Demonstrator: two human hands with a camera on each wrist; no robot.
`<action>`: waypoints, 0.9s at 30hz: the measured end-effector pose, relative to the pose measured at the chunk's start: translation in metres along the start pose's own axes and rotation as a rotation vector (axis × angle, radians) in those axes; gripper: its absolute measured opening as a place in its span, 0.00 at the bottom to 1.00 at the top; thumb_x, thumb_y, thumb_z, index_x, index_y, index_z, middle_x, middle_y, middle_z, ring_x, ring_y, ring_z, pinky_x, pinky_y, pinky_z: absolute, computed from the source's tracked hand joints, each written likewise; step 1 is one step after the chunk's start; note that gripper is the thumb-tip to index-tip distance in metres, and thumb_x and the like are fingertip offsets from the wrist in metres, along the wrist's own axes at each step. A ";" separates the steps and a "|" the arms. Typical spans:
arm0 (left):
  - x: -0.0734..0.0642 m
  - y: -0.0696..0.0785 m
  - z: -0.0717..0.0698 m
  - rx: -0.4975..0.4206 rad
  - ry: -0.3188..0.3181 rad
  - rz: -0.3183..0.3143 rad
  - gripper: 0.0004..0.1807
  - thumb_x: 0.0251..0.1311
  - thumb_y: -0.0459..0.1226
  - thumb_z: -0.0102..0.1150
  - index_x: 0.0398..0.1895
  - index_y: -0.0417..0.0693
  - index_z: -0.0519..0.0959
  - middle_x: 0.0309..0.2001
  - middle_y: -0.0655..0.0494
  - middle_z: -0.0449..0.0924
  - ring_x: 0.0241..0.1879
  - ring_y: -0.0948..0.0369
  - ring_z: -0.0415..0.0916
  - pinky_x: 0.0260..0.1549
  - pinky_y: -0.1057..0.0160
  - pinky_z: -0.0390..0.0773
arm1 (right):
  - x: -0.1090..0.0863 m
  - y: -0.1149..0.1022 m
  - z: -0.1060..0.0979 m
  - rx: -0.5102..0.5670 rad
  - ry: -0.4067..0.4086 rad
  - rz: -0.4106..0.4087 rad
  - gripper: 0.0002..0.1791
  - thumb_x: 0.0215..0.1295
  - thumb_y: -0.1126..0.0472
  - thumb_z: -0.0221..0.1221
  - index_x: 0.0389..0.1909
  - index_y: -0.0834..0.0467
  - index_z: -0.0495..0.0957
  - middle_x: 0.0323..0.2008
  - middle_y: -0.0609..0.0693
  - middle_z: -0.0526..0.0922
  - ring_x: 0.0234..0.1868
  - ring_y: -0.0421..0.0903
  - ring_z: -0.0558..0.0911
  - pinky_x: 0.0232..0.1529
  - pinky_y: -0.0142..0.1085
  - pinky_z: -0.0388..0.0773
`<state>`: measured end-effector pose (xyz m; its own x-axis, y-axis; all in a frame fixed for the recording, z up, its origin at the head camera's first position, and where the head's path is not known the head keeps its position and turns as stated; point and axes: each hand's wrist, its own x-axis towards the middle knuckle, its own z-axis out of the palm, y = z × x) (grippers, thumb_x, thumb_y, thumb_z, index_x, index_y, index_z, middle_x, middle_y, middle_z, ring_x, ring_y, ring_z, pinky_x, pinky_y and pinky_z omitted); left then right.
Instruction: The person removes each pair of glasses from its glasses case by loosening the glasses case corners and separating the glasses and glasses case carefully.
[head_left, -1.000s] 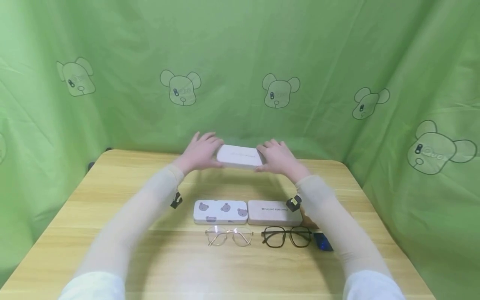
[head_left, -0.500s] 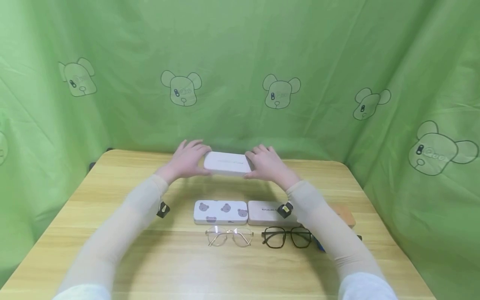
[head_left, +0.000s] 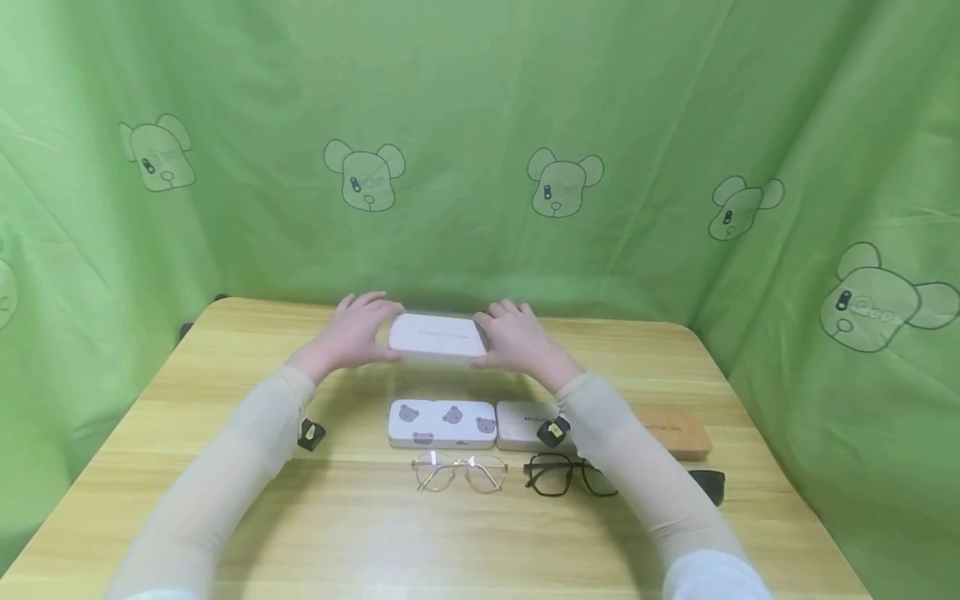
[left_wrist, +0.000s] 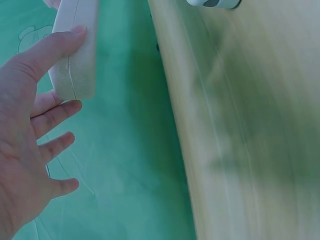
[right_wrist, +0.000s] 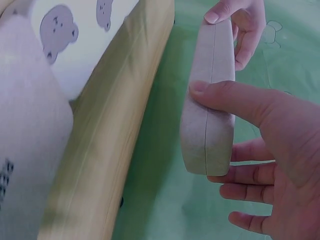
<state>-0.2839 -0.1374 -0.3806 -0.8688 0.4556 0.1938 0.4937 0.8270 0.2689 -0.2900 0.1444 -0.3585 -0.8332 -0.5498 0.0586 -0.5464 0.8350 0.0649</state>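
A pale, closed glasses case [head_left: 437,335] with faint lettering on its lid is held up over the far part of the table. My left hand [head_left: 354,335] grips its left end, thumb [left_wrist: 67,42] along the front side and the lower fingers spread. On the right end, my right hand [head_left: 517,337] pinches it the same way, thumb [right_wrist: 225,95] across the seam. Nearer me lie a white case with bear prints [head_left: 442,425] and a pinkish case with printed lettering [head_left: 523,425], side by side. My right forearm covers part of the pinkish case.
In front of the cases rest gold-rimmed glasses [head_left: 459,472] and black-framed glasses [head_left: 550,475]. Farther right are an orange-brown case [head_left: 678,435] and a dark lens [head_left: 708,485], partly behind my right sleeve. A green curtain [head_left: 465,100] hangs beyond the table's back edge.
Both hands have carried the pale case left and a little toward me. The orange-brown case and dark lens have come into sight as the right forearm shifted left.
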 end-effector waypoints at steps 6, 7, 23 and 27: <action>-0.011 -0.007 0.000 -0.028 0.014 -0.006 0.47 0.43 0.56 0.72 0.66 0.46 0.69 0.68 0.48 0.70 0.73 0.44 0.54 0.71 0.31 0.44 | 0.003 -0.011 0.005 -0.010 0.005 -0.008 0.46 0.47 0.33 0.67 0.62 0.59 0.73 0.56 0.56 0.79 0.59 0.55 0.74 0.63 0.53 0.70; -0.013 -0.008 0.000 -0.029 0.012 -0.010 0.47 0.44 0.57 0.72 0.67 0.47 0.68 0.68 0.48 0.70 0.73 0.44 0.54 0.71 0.31 0.43 | 0.003 -0.013 0.006 -0.008 0.003 -0.009 0.46 0.47 0.33 0.67 0.62 0.59 0.73 0.56 0.56 0.79 0.59 0.55 0.74 0.64 0.53 0.70; -0.049 -0.036 -0.002 -0.089 0.017 -0.069 0.48 0.42 0.54 0.74 0.68 0.49 0.67 0.69 0.46 0.68 0.72 0.41 0.55 0.71 0.33 0.47 | 0.014 -0.057 0.015 0.017 0.013 -0.015 0.45 0.47 0.32 0.68 0.60 0.58 0.74 0.58 0.55 0.78 0.62 0.53 0.73 0.68 0.54 0.66; -0.058 -0.045 0.001 -0.108 0.017 -0.085 0.48 0.41 0.52 0.75 0.68 0.48 0.67 0.69 0.44 0.67 0.72 0.41 0.55 0.71 0.33 0.48 | 0.017 -0.067 0.019 0.007 0.020 -0.032 0.45 0.47 0.31 0.67 0.60 0.58 0.74 0.58 0.55 0.79 0.63 0.54 0.73 0.68 0.54 0.67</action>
<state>-0.2562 -0.2009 -0.4047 -0.9072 0.3791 0.1823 0.4206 0.8218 0.3845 -0.2690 0.0795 -0.3807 -0.8134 -0.5767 0.0766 -0.5735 0.8169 0.0604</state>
